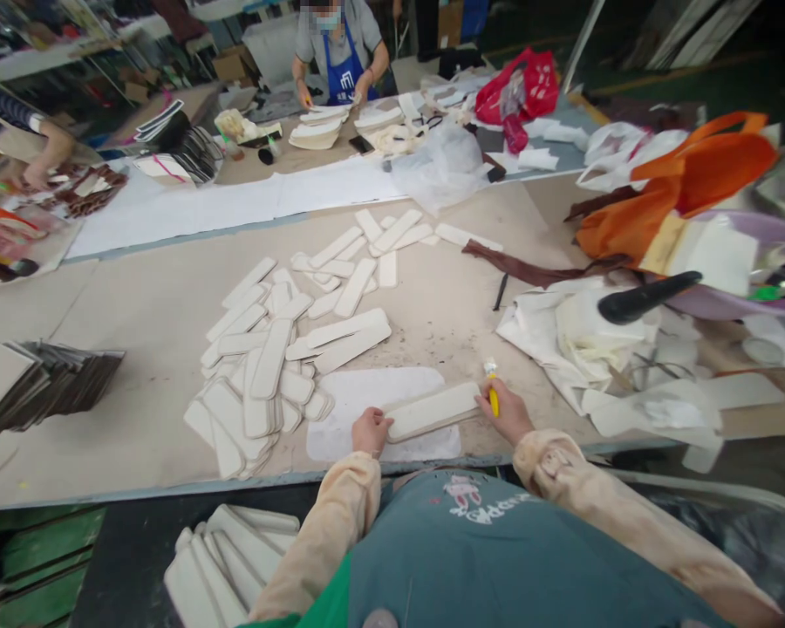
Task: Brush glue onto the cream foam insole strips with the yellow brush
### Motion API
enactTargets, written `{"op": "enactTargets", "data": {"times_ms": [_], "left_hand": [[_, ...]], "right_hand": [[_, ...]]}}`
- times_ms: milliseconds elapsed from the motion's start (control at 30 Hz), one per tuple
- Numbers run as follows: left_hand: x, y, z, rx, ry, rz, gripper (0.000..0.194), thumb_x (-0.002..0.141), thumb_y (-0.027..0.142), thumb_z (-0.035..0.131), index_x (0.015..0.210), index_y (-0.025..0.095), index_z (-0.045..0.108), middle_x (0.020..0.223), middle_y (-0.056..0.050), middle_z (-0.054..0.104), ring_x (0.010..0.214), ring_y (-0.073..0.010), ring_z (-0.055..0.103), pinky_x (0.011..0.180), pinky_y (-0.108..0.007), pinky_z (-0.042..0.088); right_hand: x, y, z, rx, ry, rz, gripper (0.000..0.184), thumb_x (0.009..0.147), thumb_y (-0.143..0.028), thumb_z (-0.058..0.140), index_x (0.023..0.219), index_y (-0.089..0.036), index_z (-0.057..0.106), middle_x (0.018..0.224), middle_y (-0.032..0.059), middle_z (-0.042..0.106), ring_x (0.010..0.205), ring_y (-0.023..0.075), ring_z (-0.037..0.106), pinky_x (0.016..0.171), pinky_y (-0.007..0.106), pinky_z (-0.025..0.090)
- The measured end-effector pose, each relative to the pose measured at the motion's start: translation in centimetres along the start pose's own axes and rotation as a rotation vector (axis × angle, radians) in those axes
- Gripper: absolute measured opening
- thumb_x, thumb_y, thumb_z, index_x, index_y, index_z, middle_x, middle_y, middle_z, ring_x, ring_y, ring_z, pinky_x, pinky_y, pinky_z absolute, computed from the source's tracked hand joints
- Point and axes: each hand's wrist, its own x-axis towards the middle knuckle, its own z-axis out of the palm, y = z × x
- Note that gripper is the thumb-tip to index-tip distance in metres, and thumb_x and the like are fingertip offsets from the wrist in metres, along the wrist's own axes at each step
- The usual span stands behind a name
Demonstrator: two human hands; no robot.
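White strip (433, 412) lying between the two hands, on a pale sheet (376, 388) near the close edge of the table (137, 301); set at a slight slant, right end a little farther from the body. Left hand (371, 431) at the strip's left end, finger and thumb drawn together on it, holding. Right hand (505, 410) at the opposite end, closed round a yellow-handled brush (494, 399), pale tip upward and away from the body; its fingertips come right up to the strip's right end, whether touching I cannot tell. Left of the sheet, a loose heap of similar strips (271, 362), overlapping at all angles, the heap running on to the table beyond. Past the right hand, a thin black tool (501, 292) on the bare tabletop; farther right, a white container (598, 336) with a black handle (647, 298) jutting over it.
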Motion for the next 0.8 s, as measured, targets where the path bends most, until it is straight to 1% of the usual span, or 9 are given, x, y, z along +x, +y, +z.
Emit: {"op": "enactTargets", "data": {"times_ms": [133, 267, 433, 500, 567, 633, 733, 800], "left_hand": [[0.2, 0.1, 0.0, 0.020, -0.026, 0.014, 0.023, 0.077, 0.029, 0.063, 0.097, 0.018, 0.062, 0.072, 0.000, 0.068, 0.074, -0.0157, 0.063, 0.067, -0.025, 0.040], [0.3, 0.0, -0.1, 0.041, -0.024, 0.017, 0.022, 0.077, 0.029, 0.063, 0.096, 0.019, 0.062, 0.073, 0.000, 0.068, 0.075, -0.0158, 0.063, 0.068, -0.025, 0.040], [0.3, 0.0, -0.2, 0.060, -0.021, 0.039, 0.019, 0.078, 0.030, 0.061, 0.095, 0.021, 0.062, 0.073, 0.001, 0.067, 0.074, -0.0151, 0.062, 0.068, -0.025, 0.041], [0.3, 0.0, -0.2, 0.071, -0.017, 0.052, 0.019, 0.078, 0.029, 0.061, 0.095, 0.021, 0.063, 0.076, 0.000, 0.067, 0.075, -0.0152, 0.062, 0.069, -0.025, 0.041], [0.2, -0.1, -0.2, 0.087, -0.005, 0.071, 0.020, 0.078, 0.028, 0.060, 0.096, 0.020, 0.063, 0.081, -0.001, 0.067, 0.079, -0.0161, 0.062, 0.072, -0.025, 0.042], [0.3, -0.3, 0.0, 0.105, 0.016, 0.096, 0.022, 0.078, 0.028, 0.060, 0.097, 0.019, 0.063, 0.085, -0.003, 0.066, 0.083, -0.0172, 0.061, 0.075, -0.026, 0.042], [0.4, -0.5, 0.1, 0.131, 0.040, 0.128, 0.023, 0.078, 0.030, 0.059, 0.098, 0.019, 0.062, 0.089, -0.004, 0.063, 0.081, -0.0167, 0.061, 0.075, -0.026, 0.043], [0.4, -0.4, 0.1, 0.150, 0.040, 0.133, 0.022, 0.079, 0.031, 0.058, 0.098, 0.019, 0.062, 0.089, -0.004, 0.062, 0.078, -0.0162, 0.061, 0.074, -0.026, 0.044]], "right_hand": [[-0.2, -0.1, 0.2, -0.044, -0.005, 0.000, 0.009, 0.078, -0.031, 0.049, 0.082, -0.023, 0.047, 0.070, 0.0000, 0.059, 0.061, 0.0177, 0.056, 0.059, 0.028, 0.040], [-0.4, -0.3, 0.3, -0.067, 0.000, -0.001, 0.008, 0.078, -0.030, 0.048, 0.082, -0.024, 0.048, 0.069, 0.0003, 0.059, 0.061, 0.0178, 0.056, 0.058, 0.028, 0.039], [-0.3, 0.3, 0.5, -0.072, 0.016, -0.018, 0.008, 0.081, -0.030, 0.048, 0.085, -0.023, 0.050, 0.069, 0.0012, 0.060, 0.062, 0.0192, 0.058, 0.058, 0.030, 0.043], [-0.4, 0.5, 0.4, -0.077, 0.033, -0.041, 0.009, 0.083, -0.029, 0.047, 0.087, -0.023, 0.051, 0.074, 0.0039, 0.061, 0.068, 0.0213, 0.059, 0.062, 0.033, 0.045], [-0.6, 0.4, 0.5, -0.074, 0.033, -0.100, 0.011, 0.086, -0.028, 0.045, 0.089, -0.022, 0.053, 0.085, 0.0081, 0.063, 0.082, 0.0239, 0.060, 0.072, 0.037, 0.048], [-1.1, -0.1, 0.8, -0.056, -0.002, -0.195, 0.012, 0.087, -0.027, 0.046, 0.091, -0.023, 0.056, 0.100, 0.0095, 0.064, 0.100, 0.0240, 0.058, 0.086, 0.039, 0.046], [-1.7, -1.8, 2.4, -0.010, -0.148, -0.440, 0.013, 0.087, -0.025, 0.049, 0.097, -0.021, 0.057, 0.122, 0.0103, 0.058, 0.122, 0.0220, 0.046, 0.103, 0.041, 0.037], [-1.9, -3.0, 3.9, 0.014, -0.265, -0.588, 0.018, 0.086, -0.025, 0.053, 0.103, -0.017, 0.057, 0.131, 0.0144, 0.051, 0.131, 0.0231, 0.035, 0.108, 0.046, 0.030]]}}
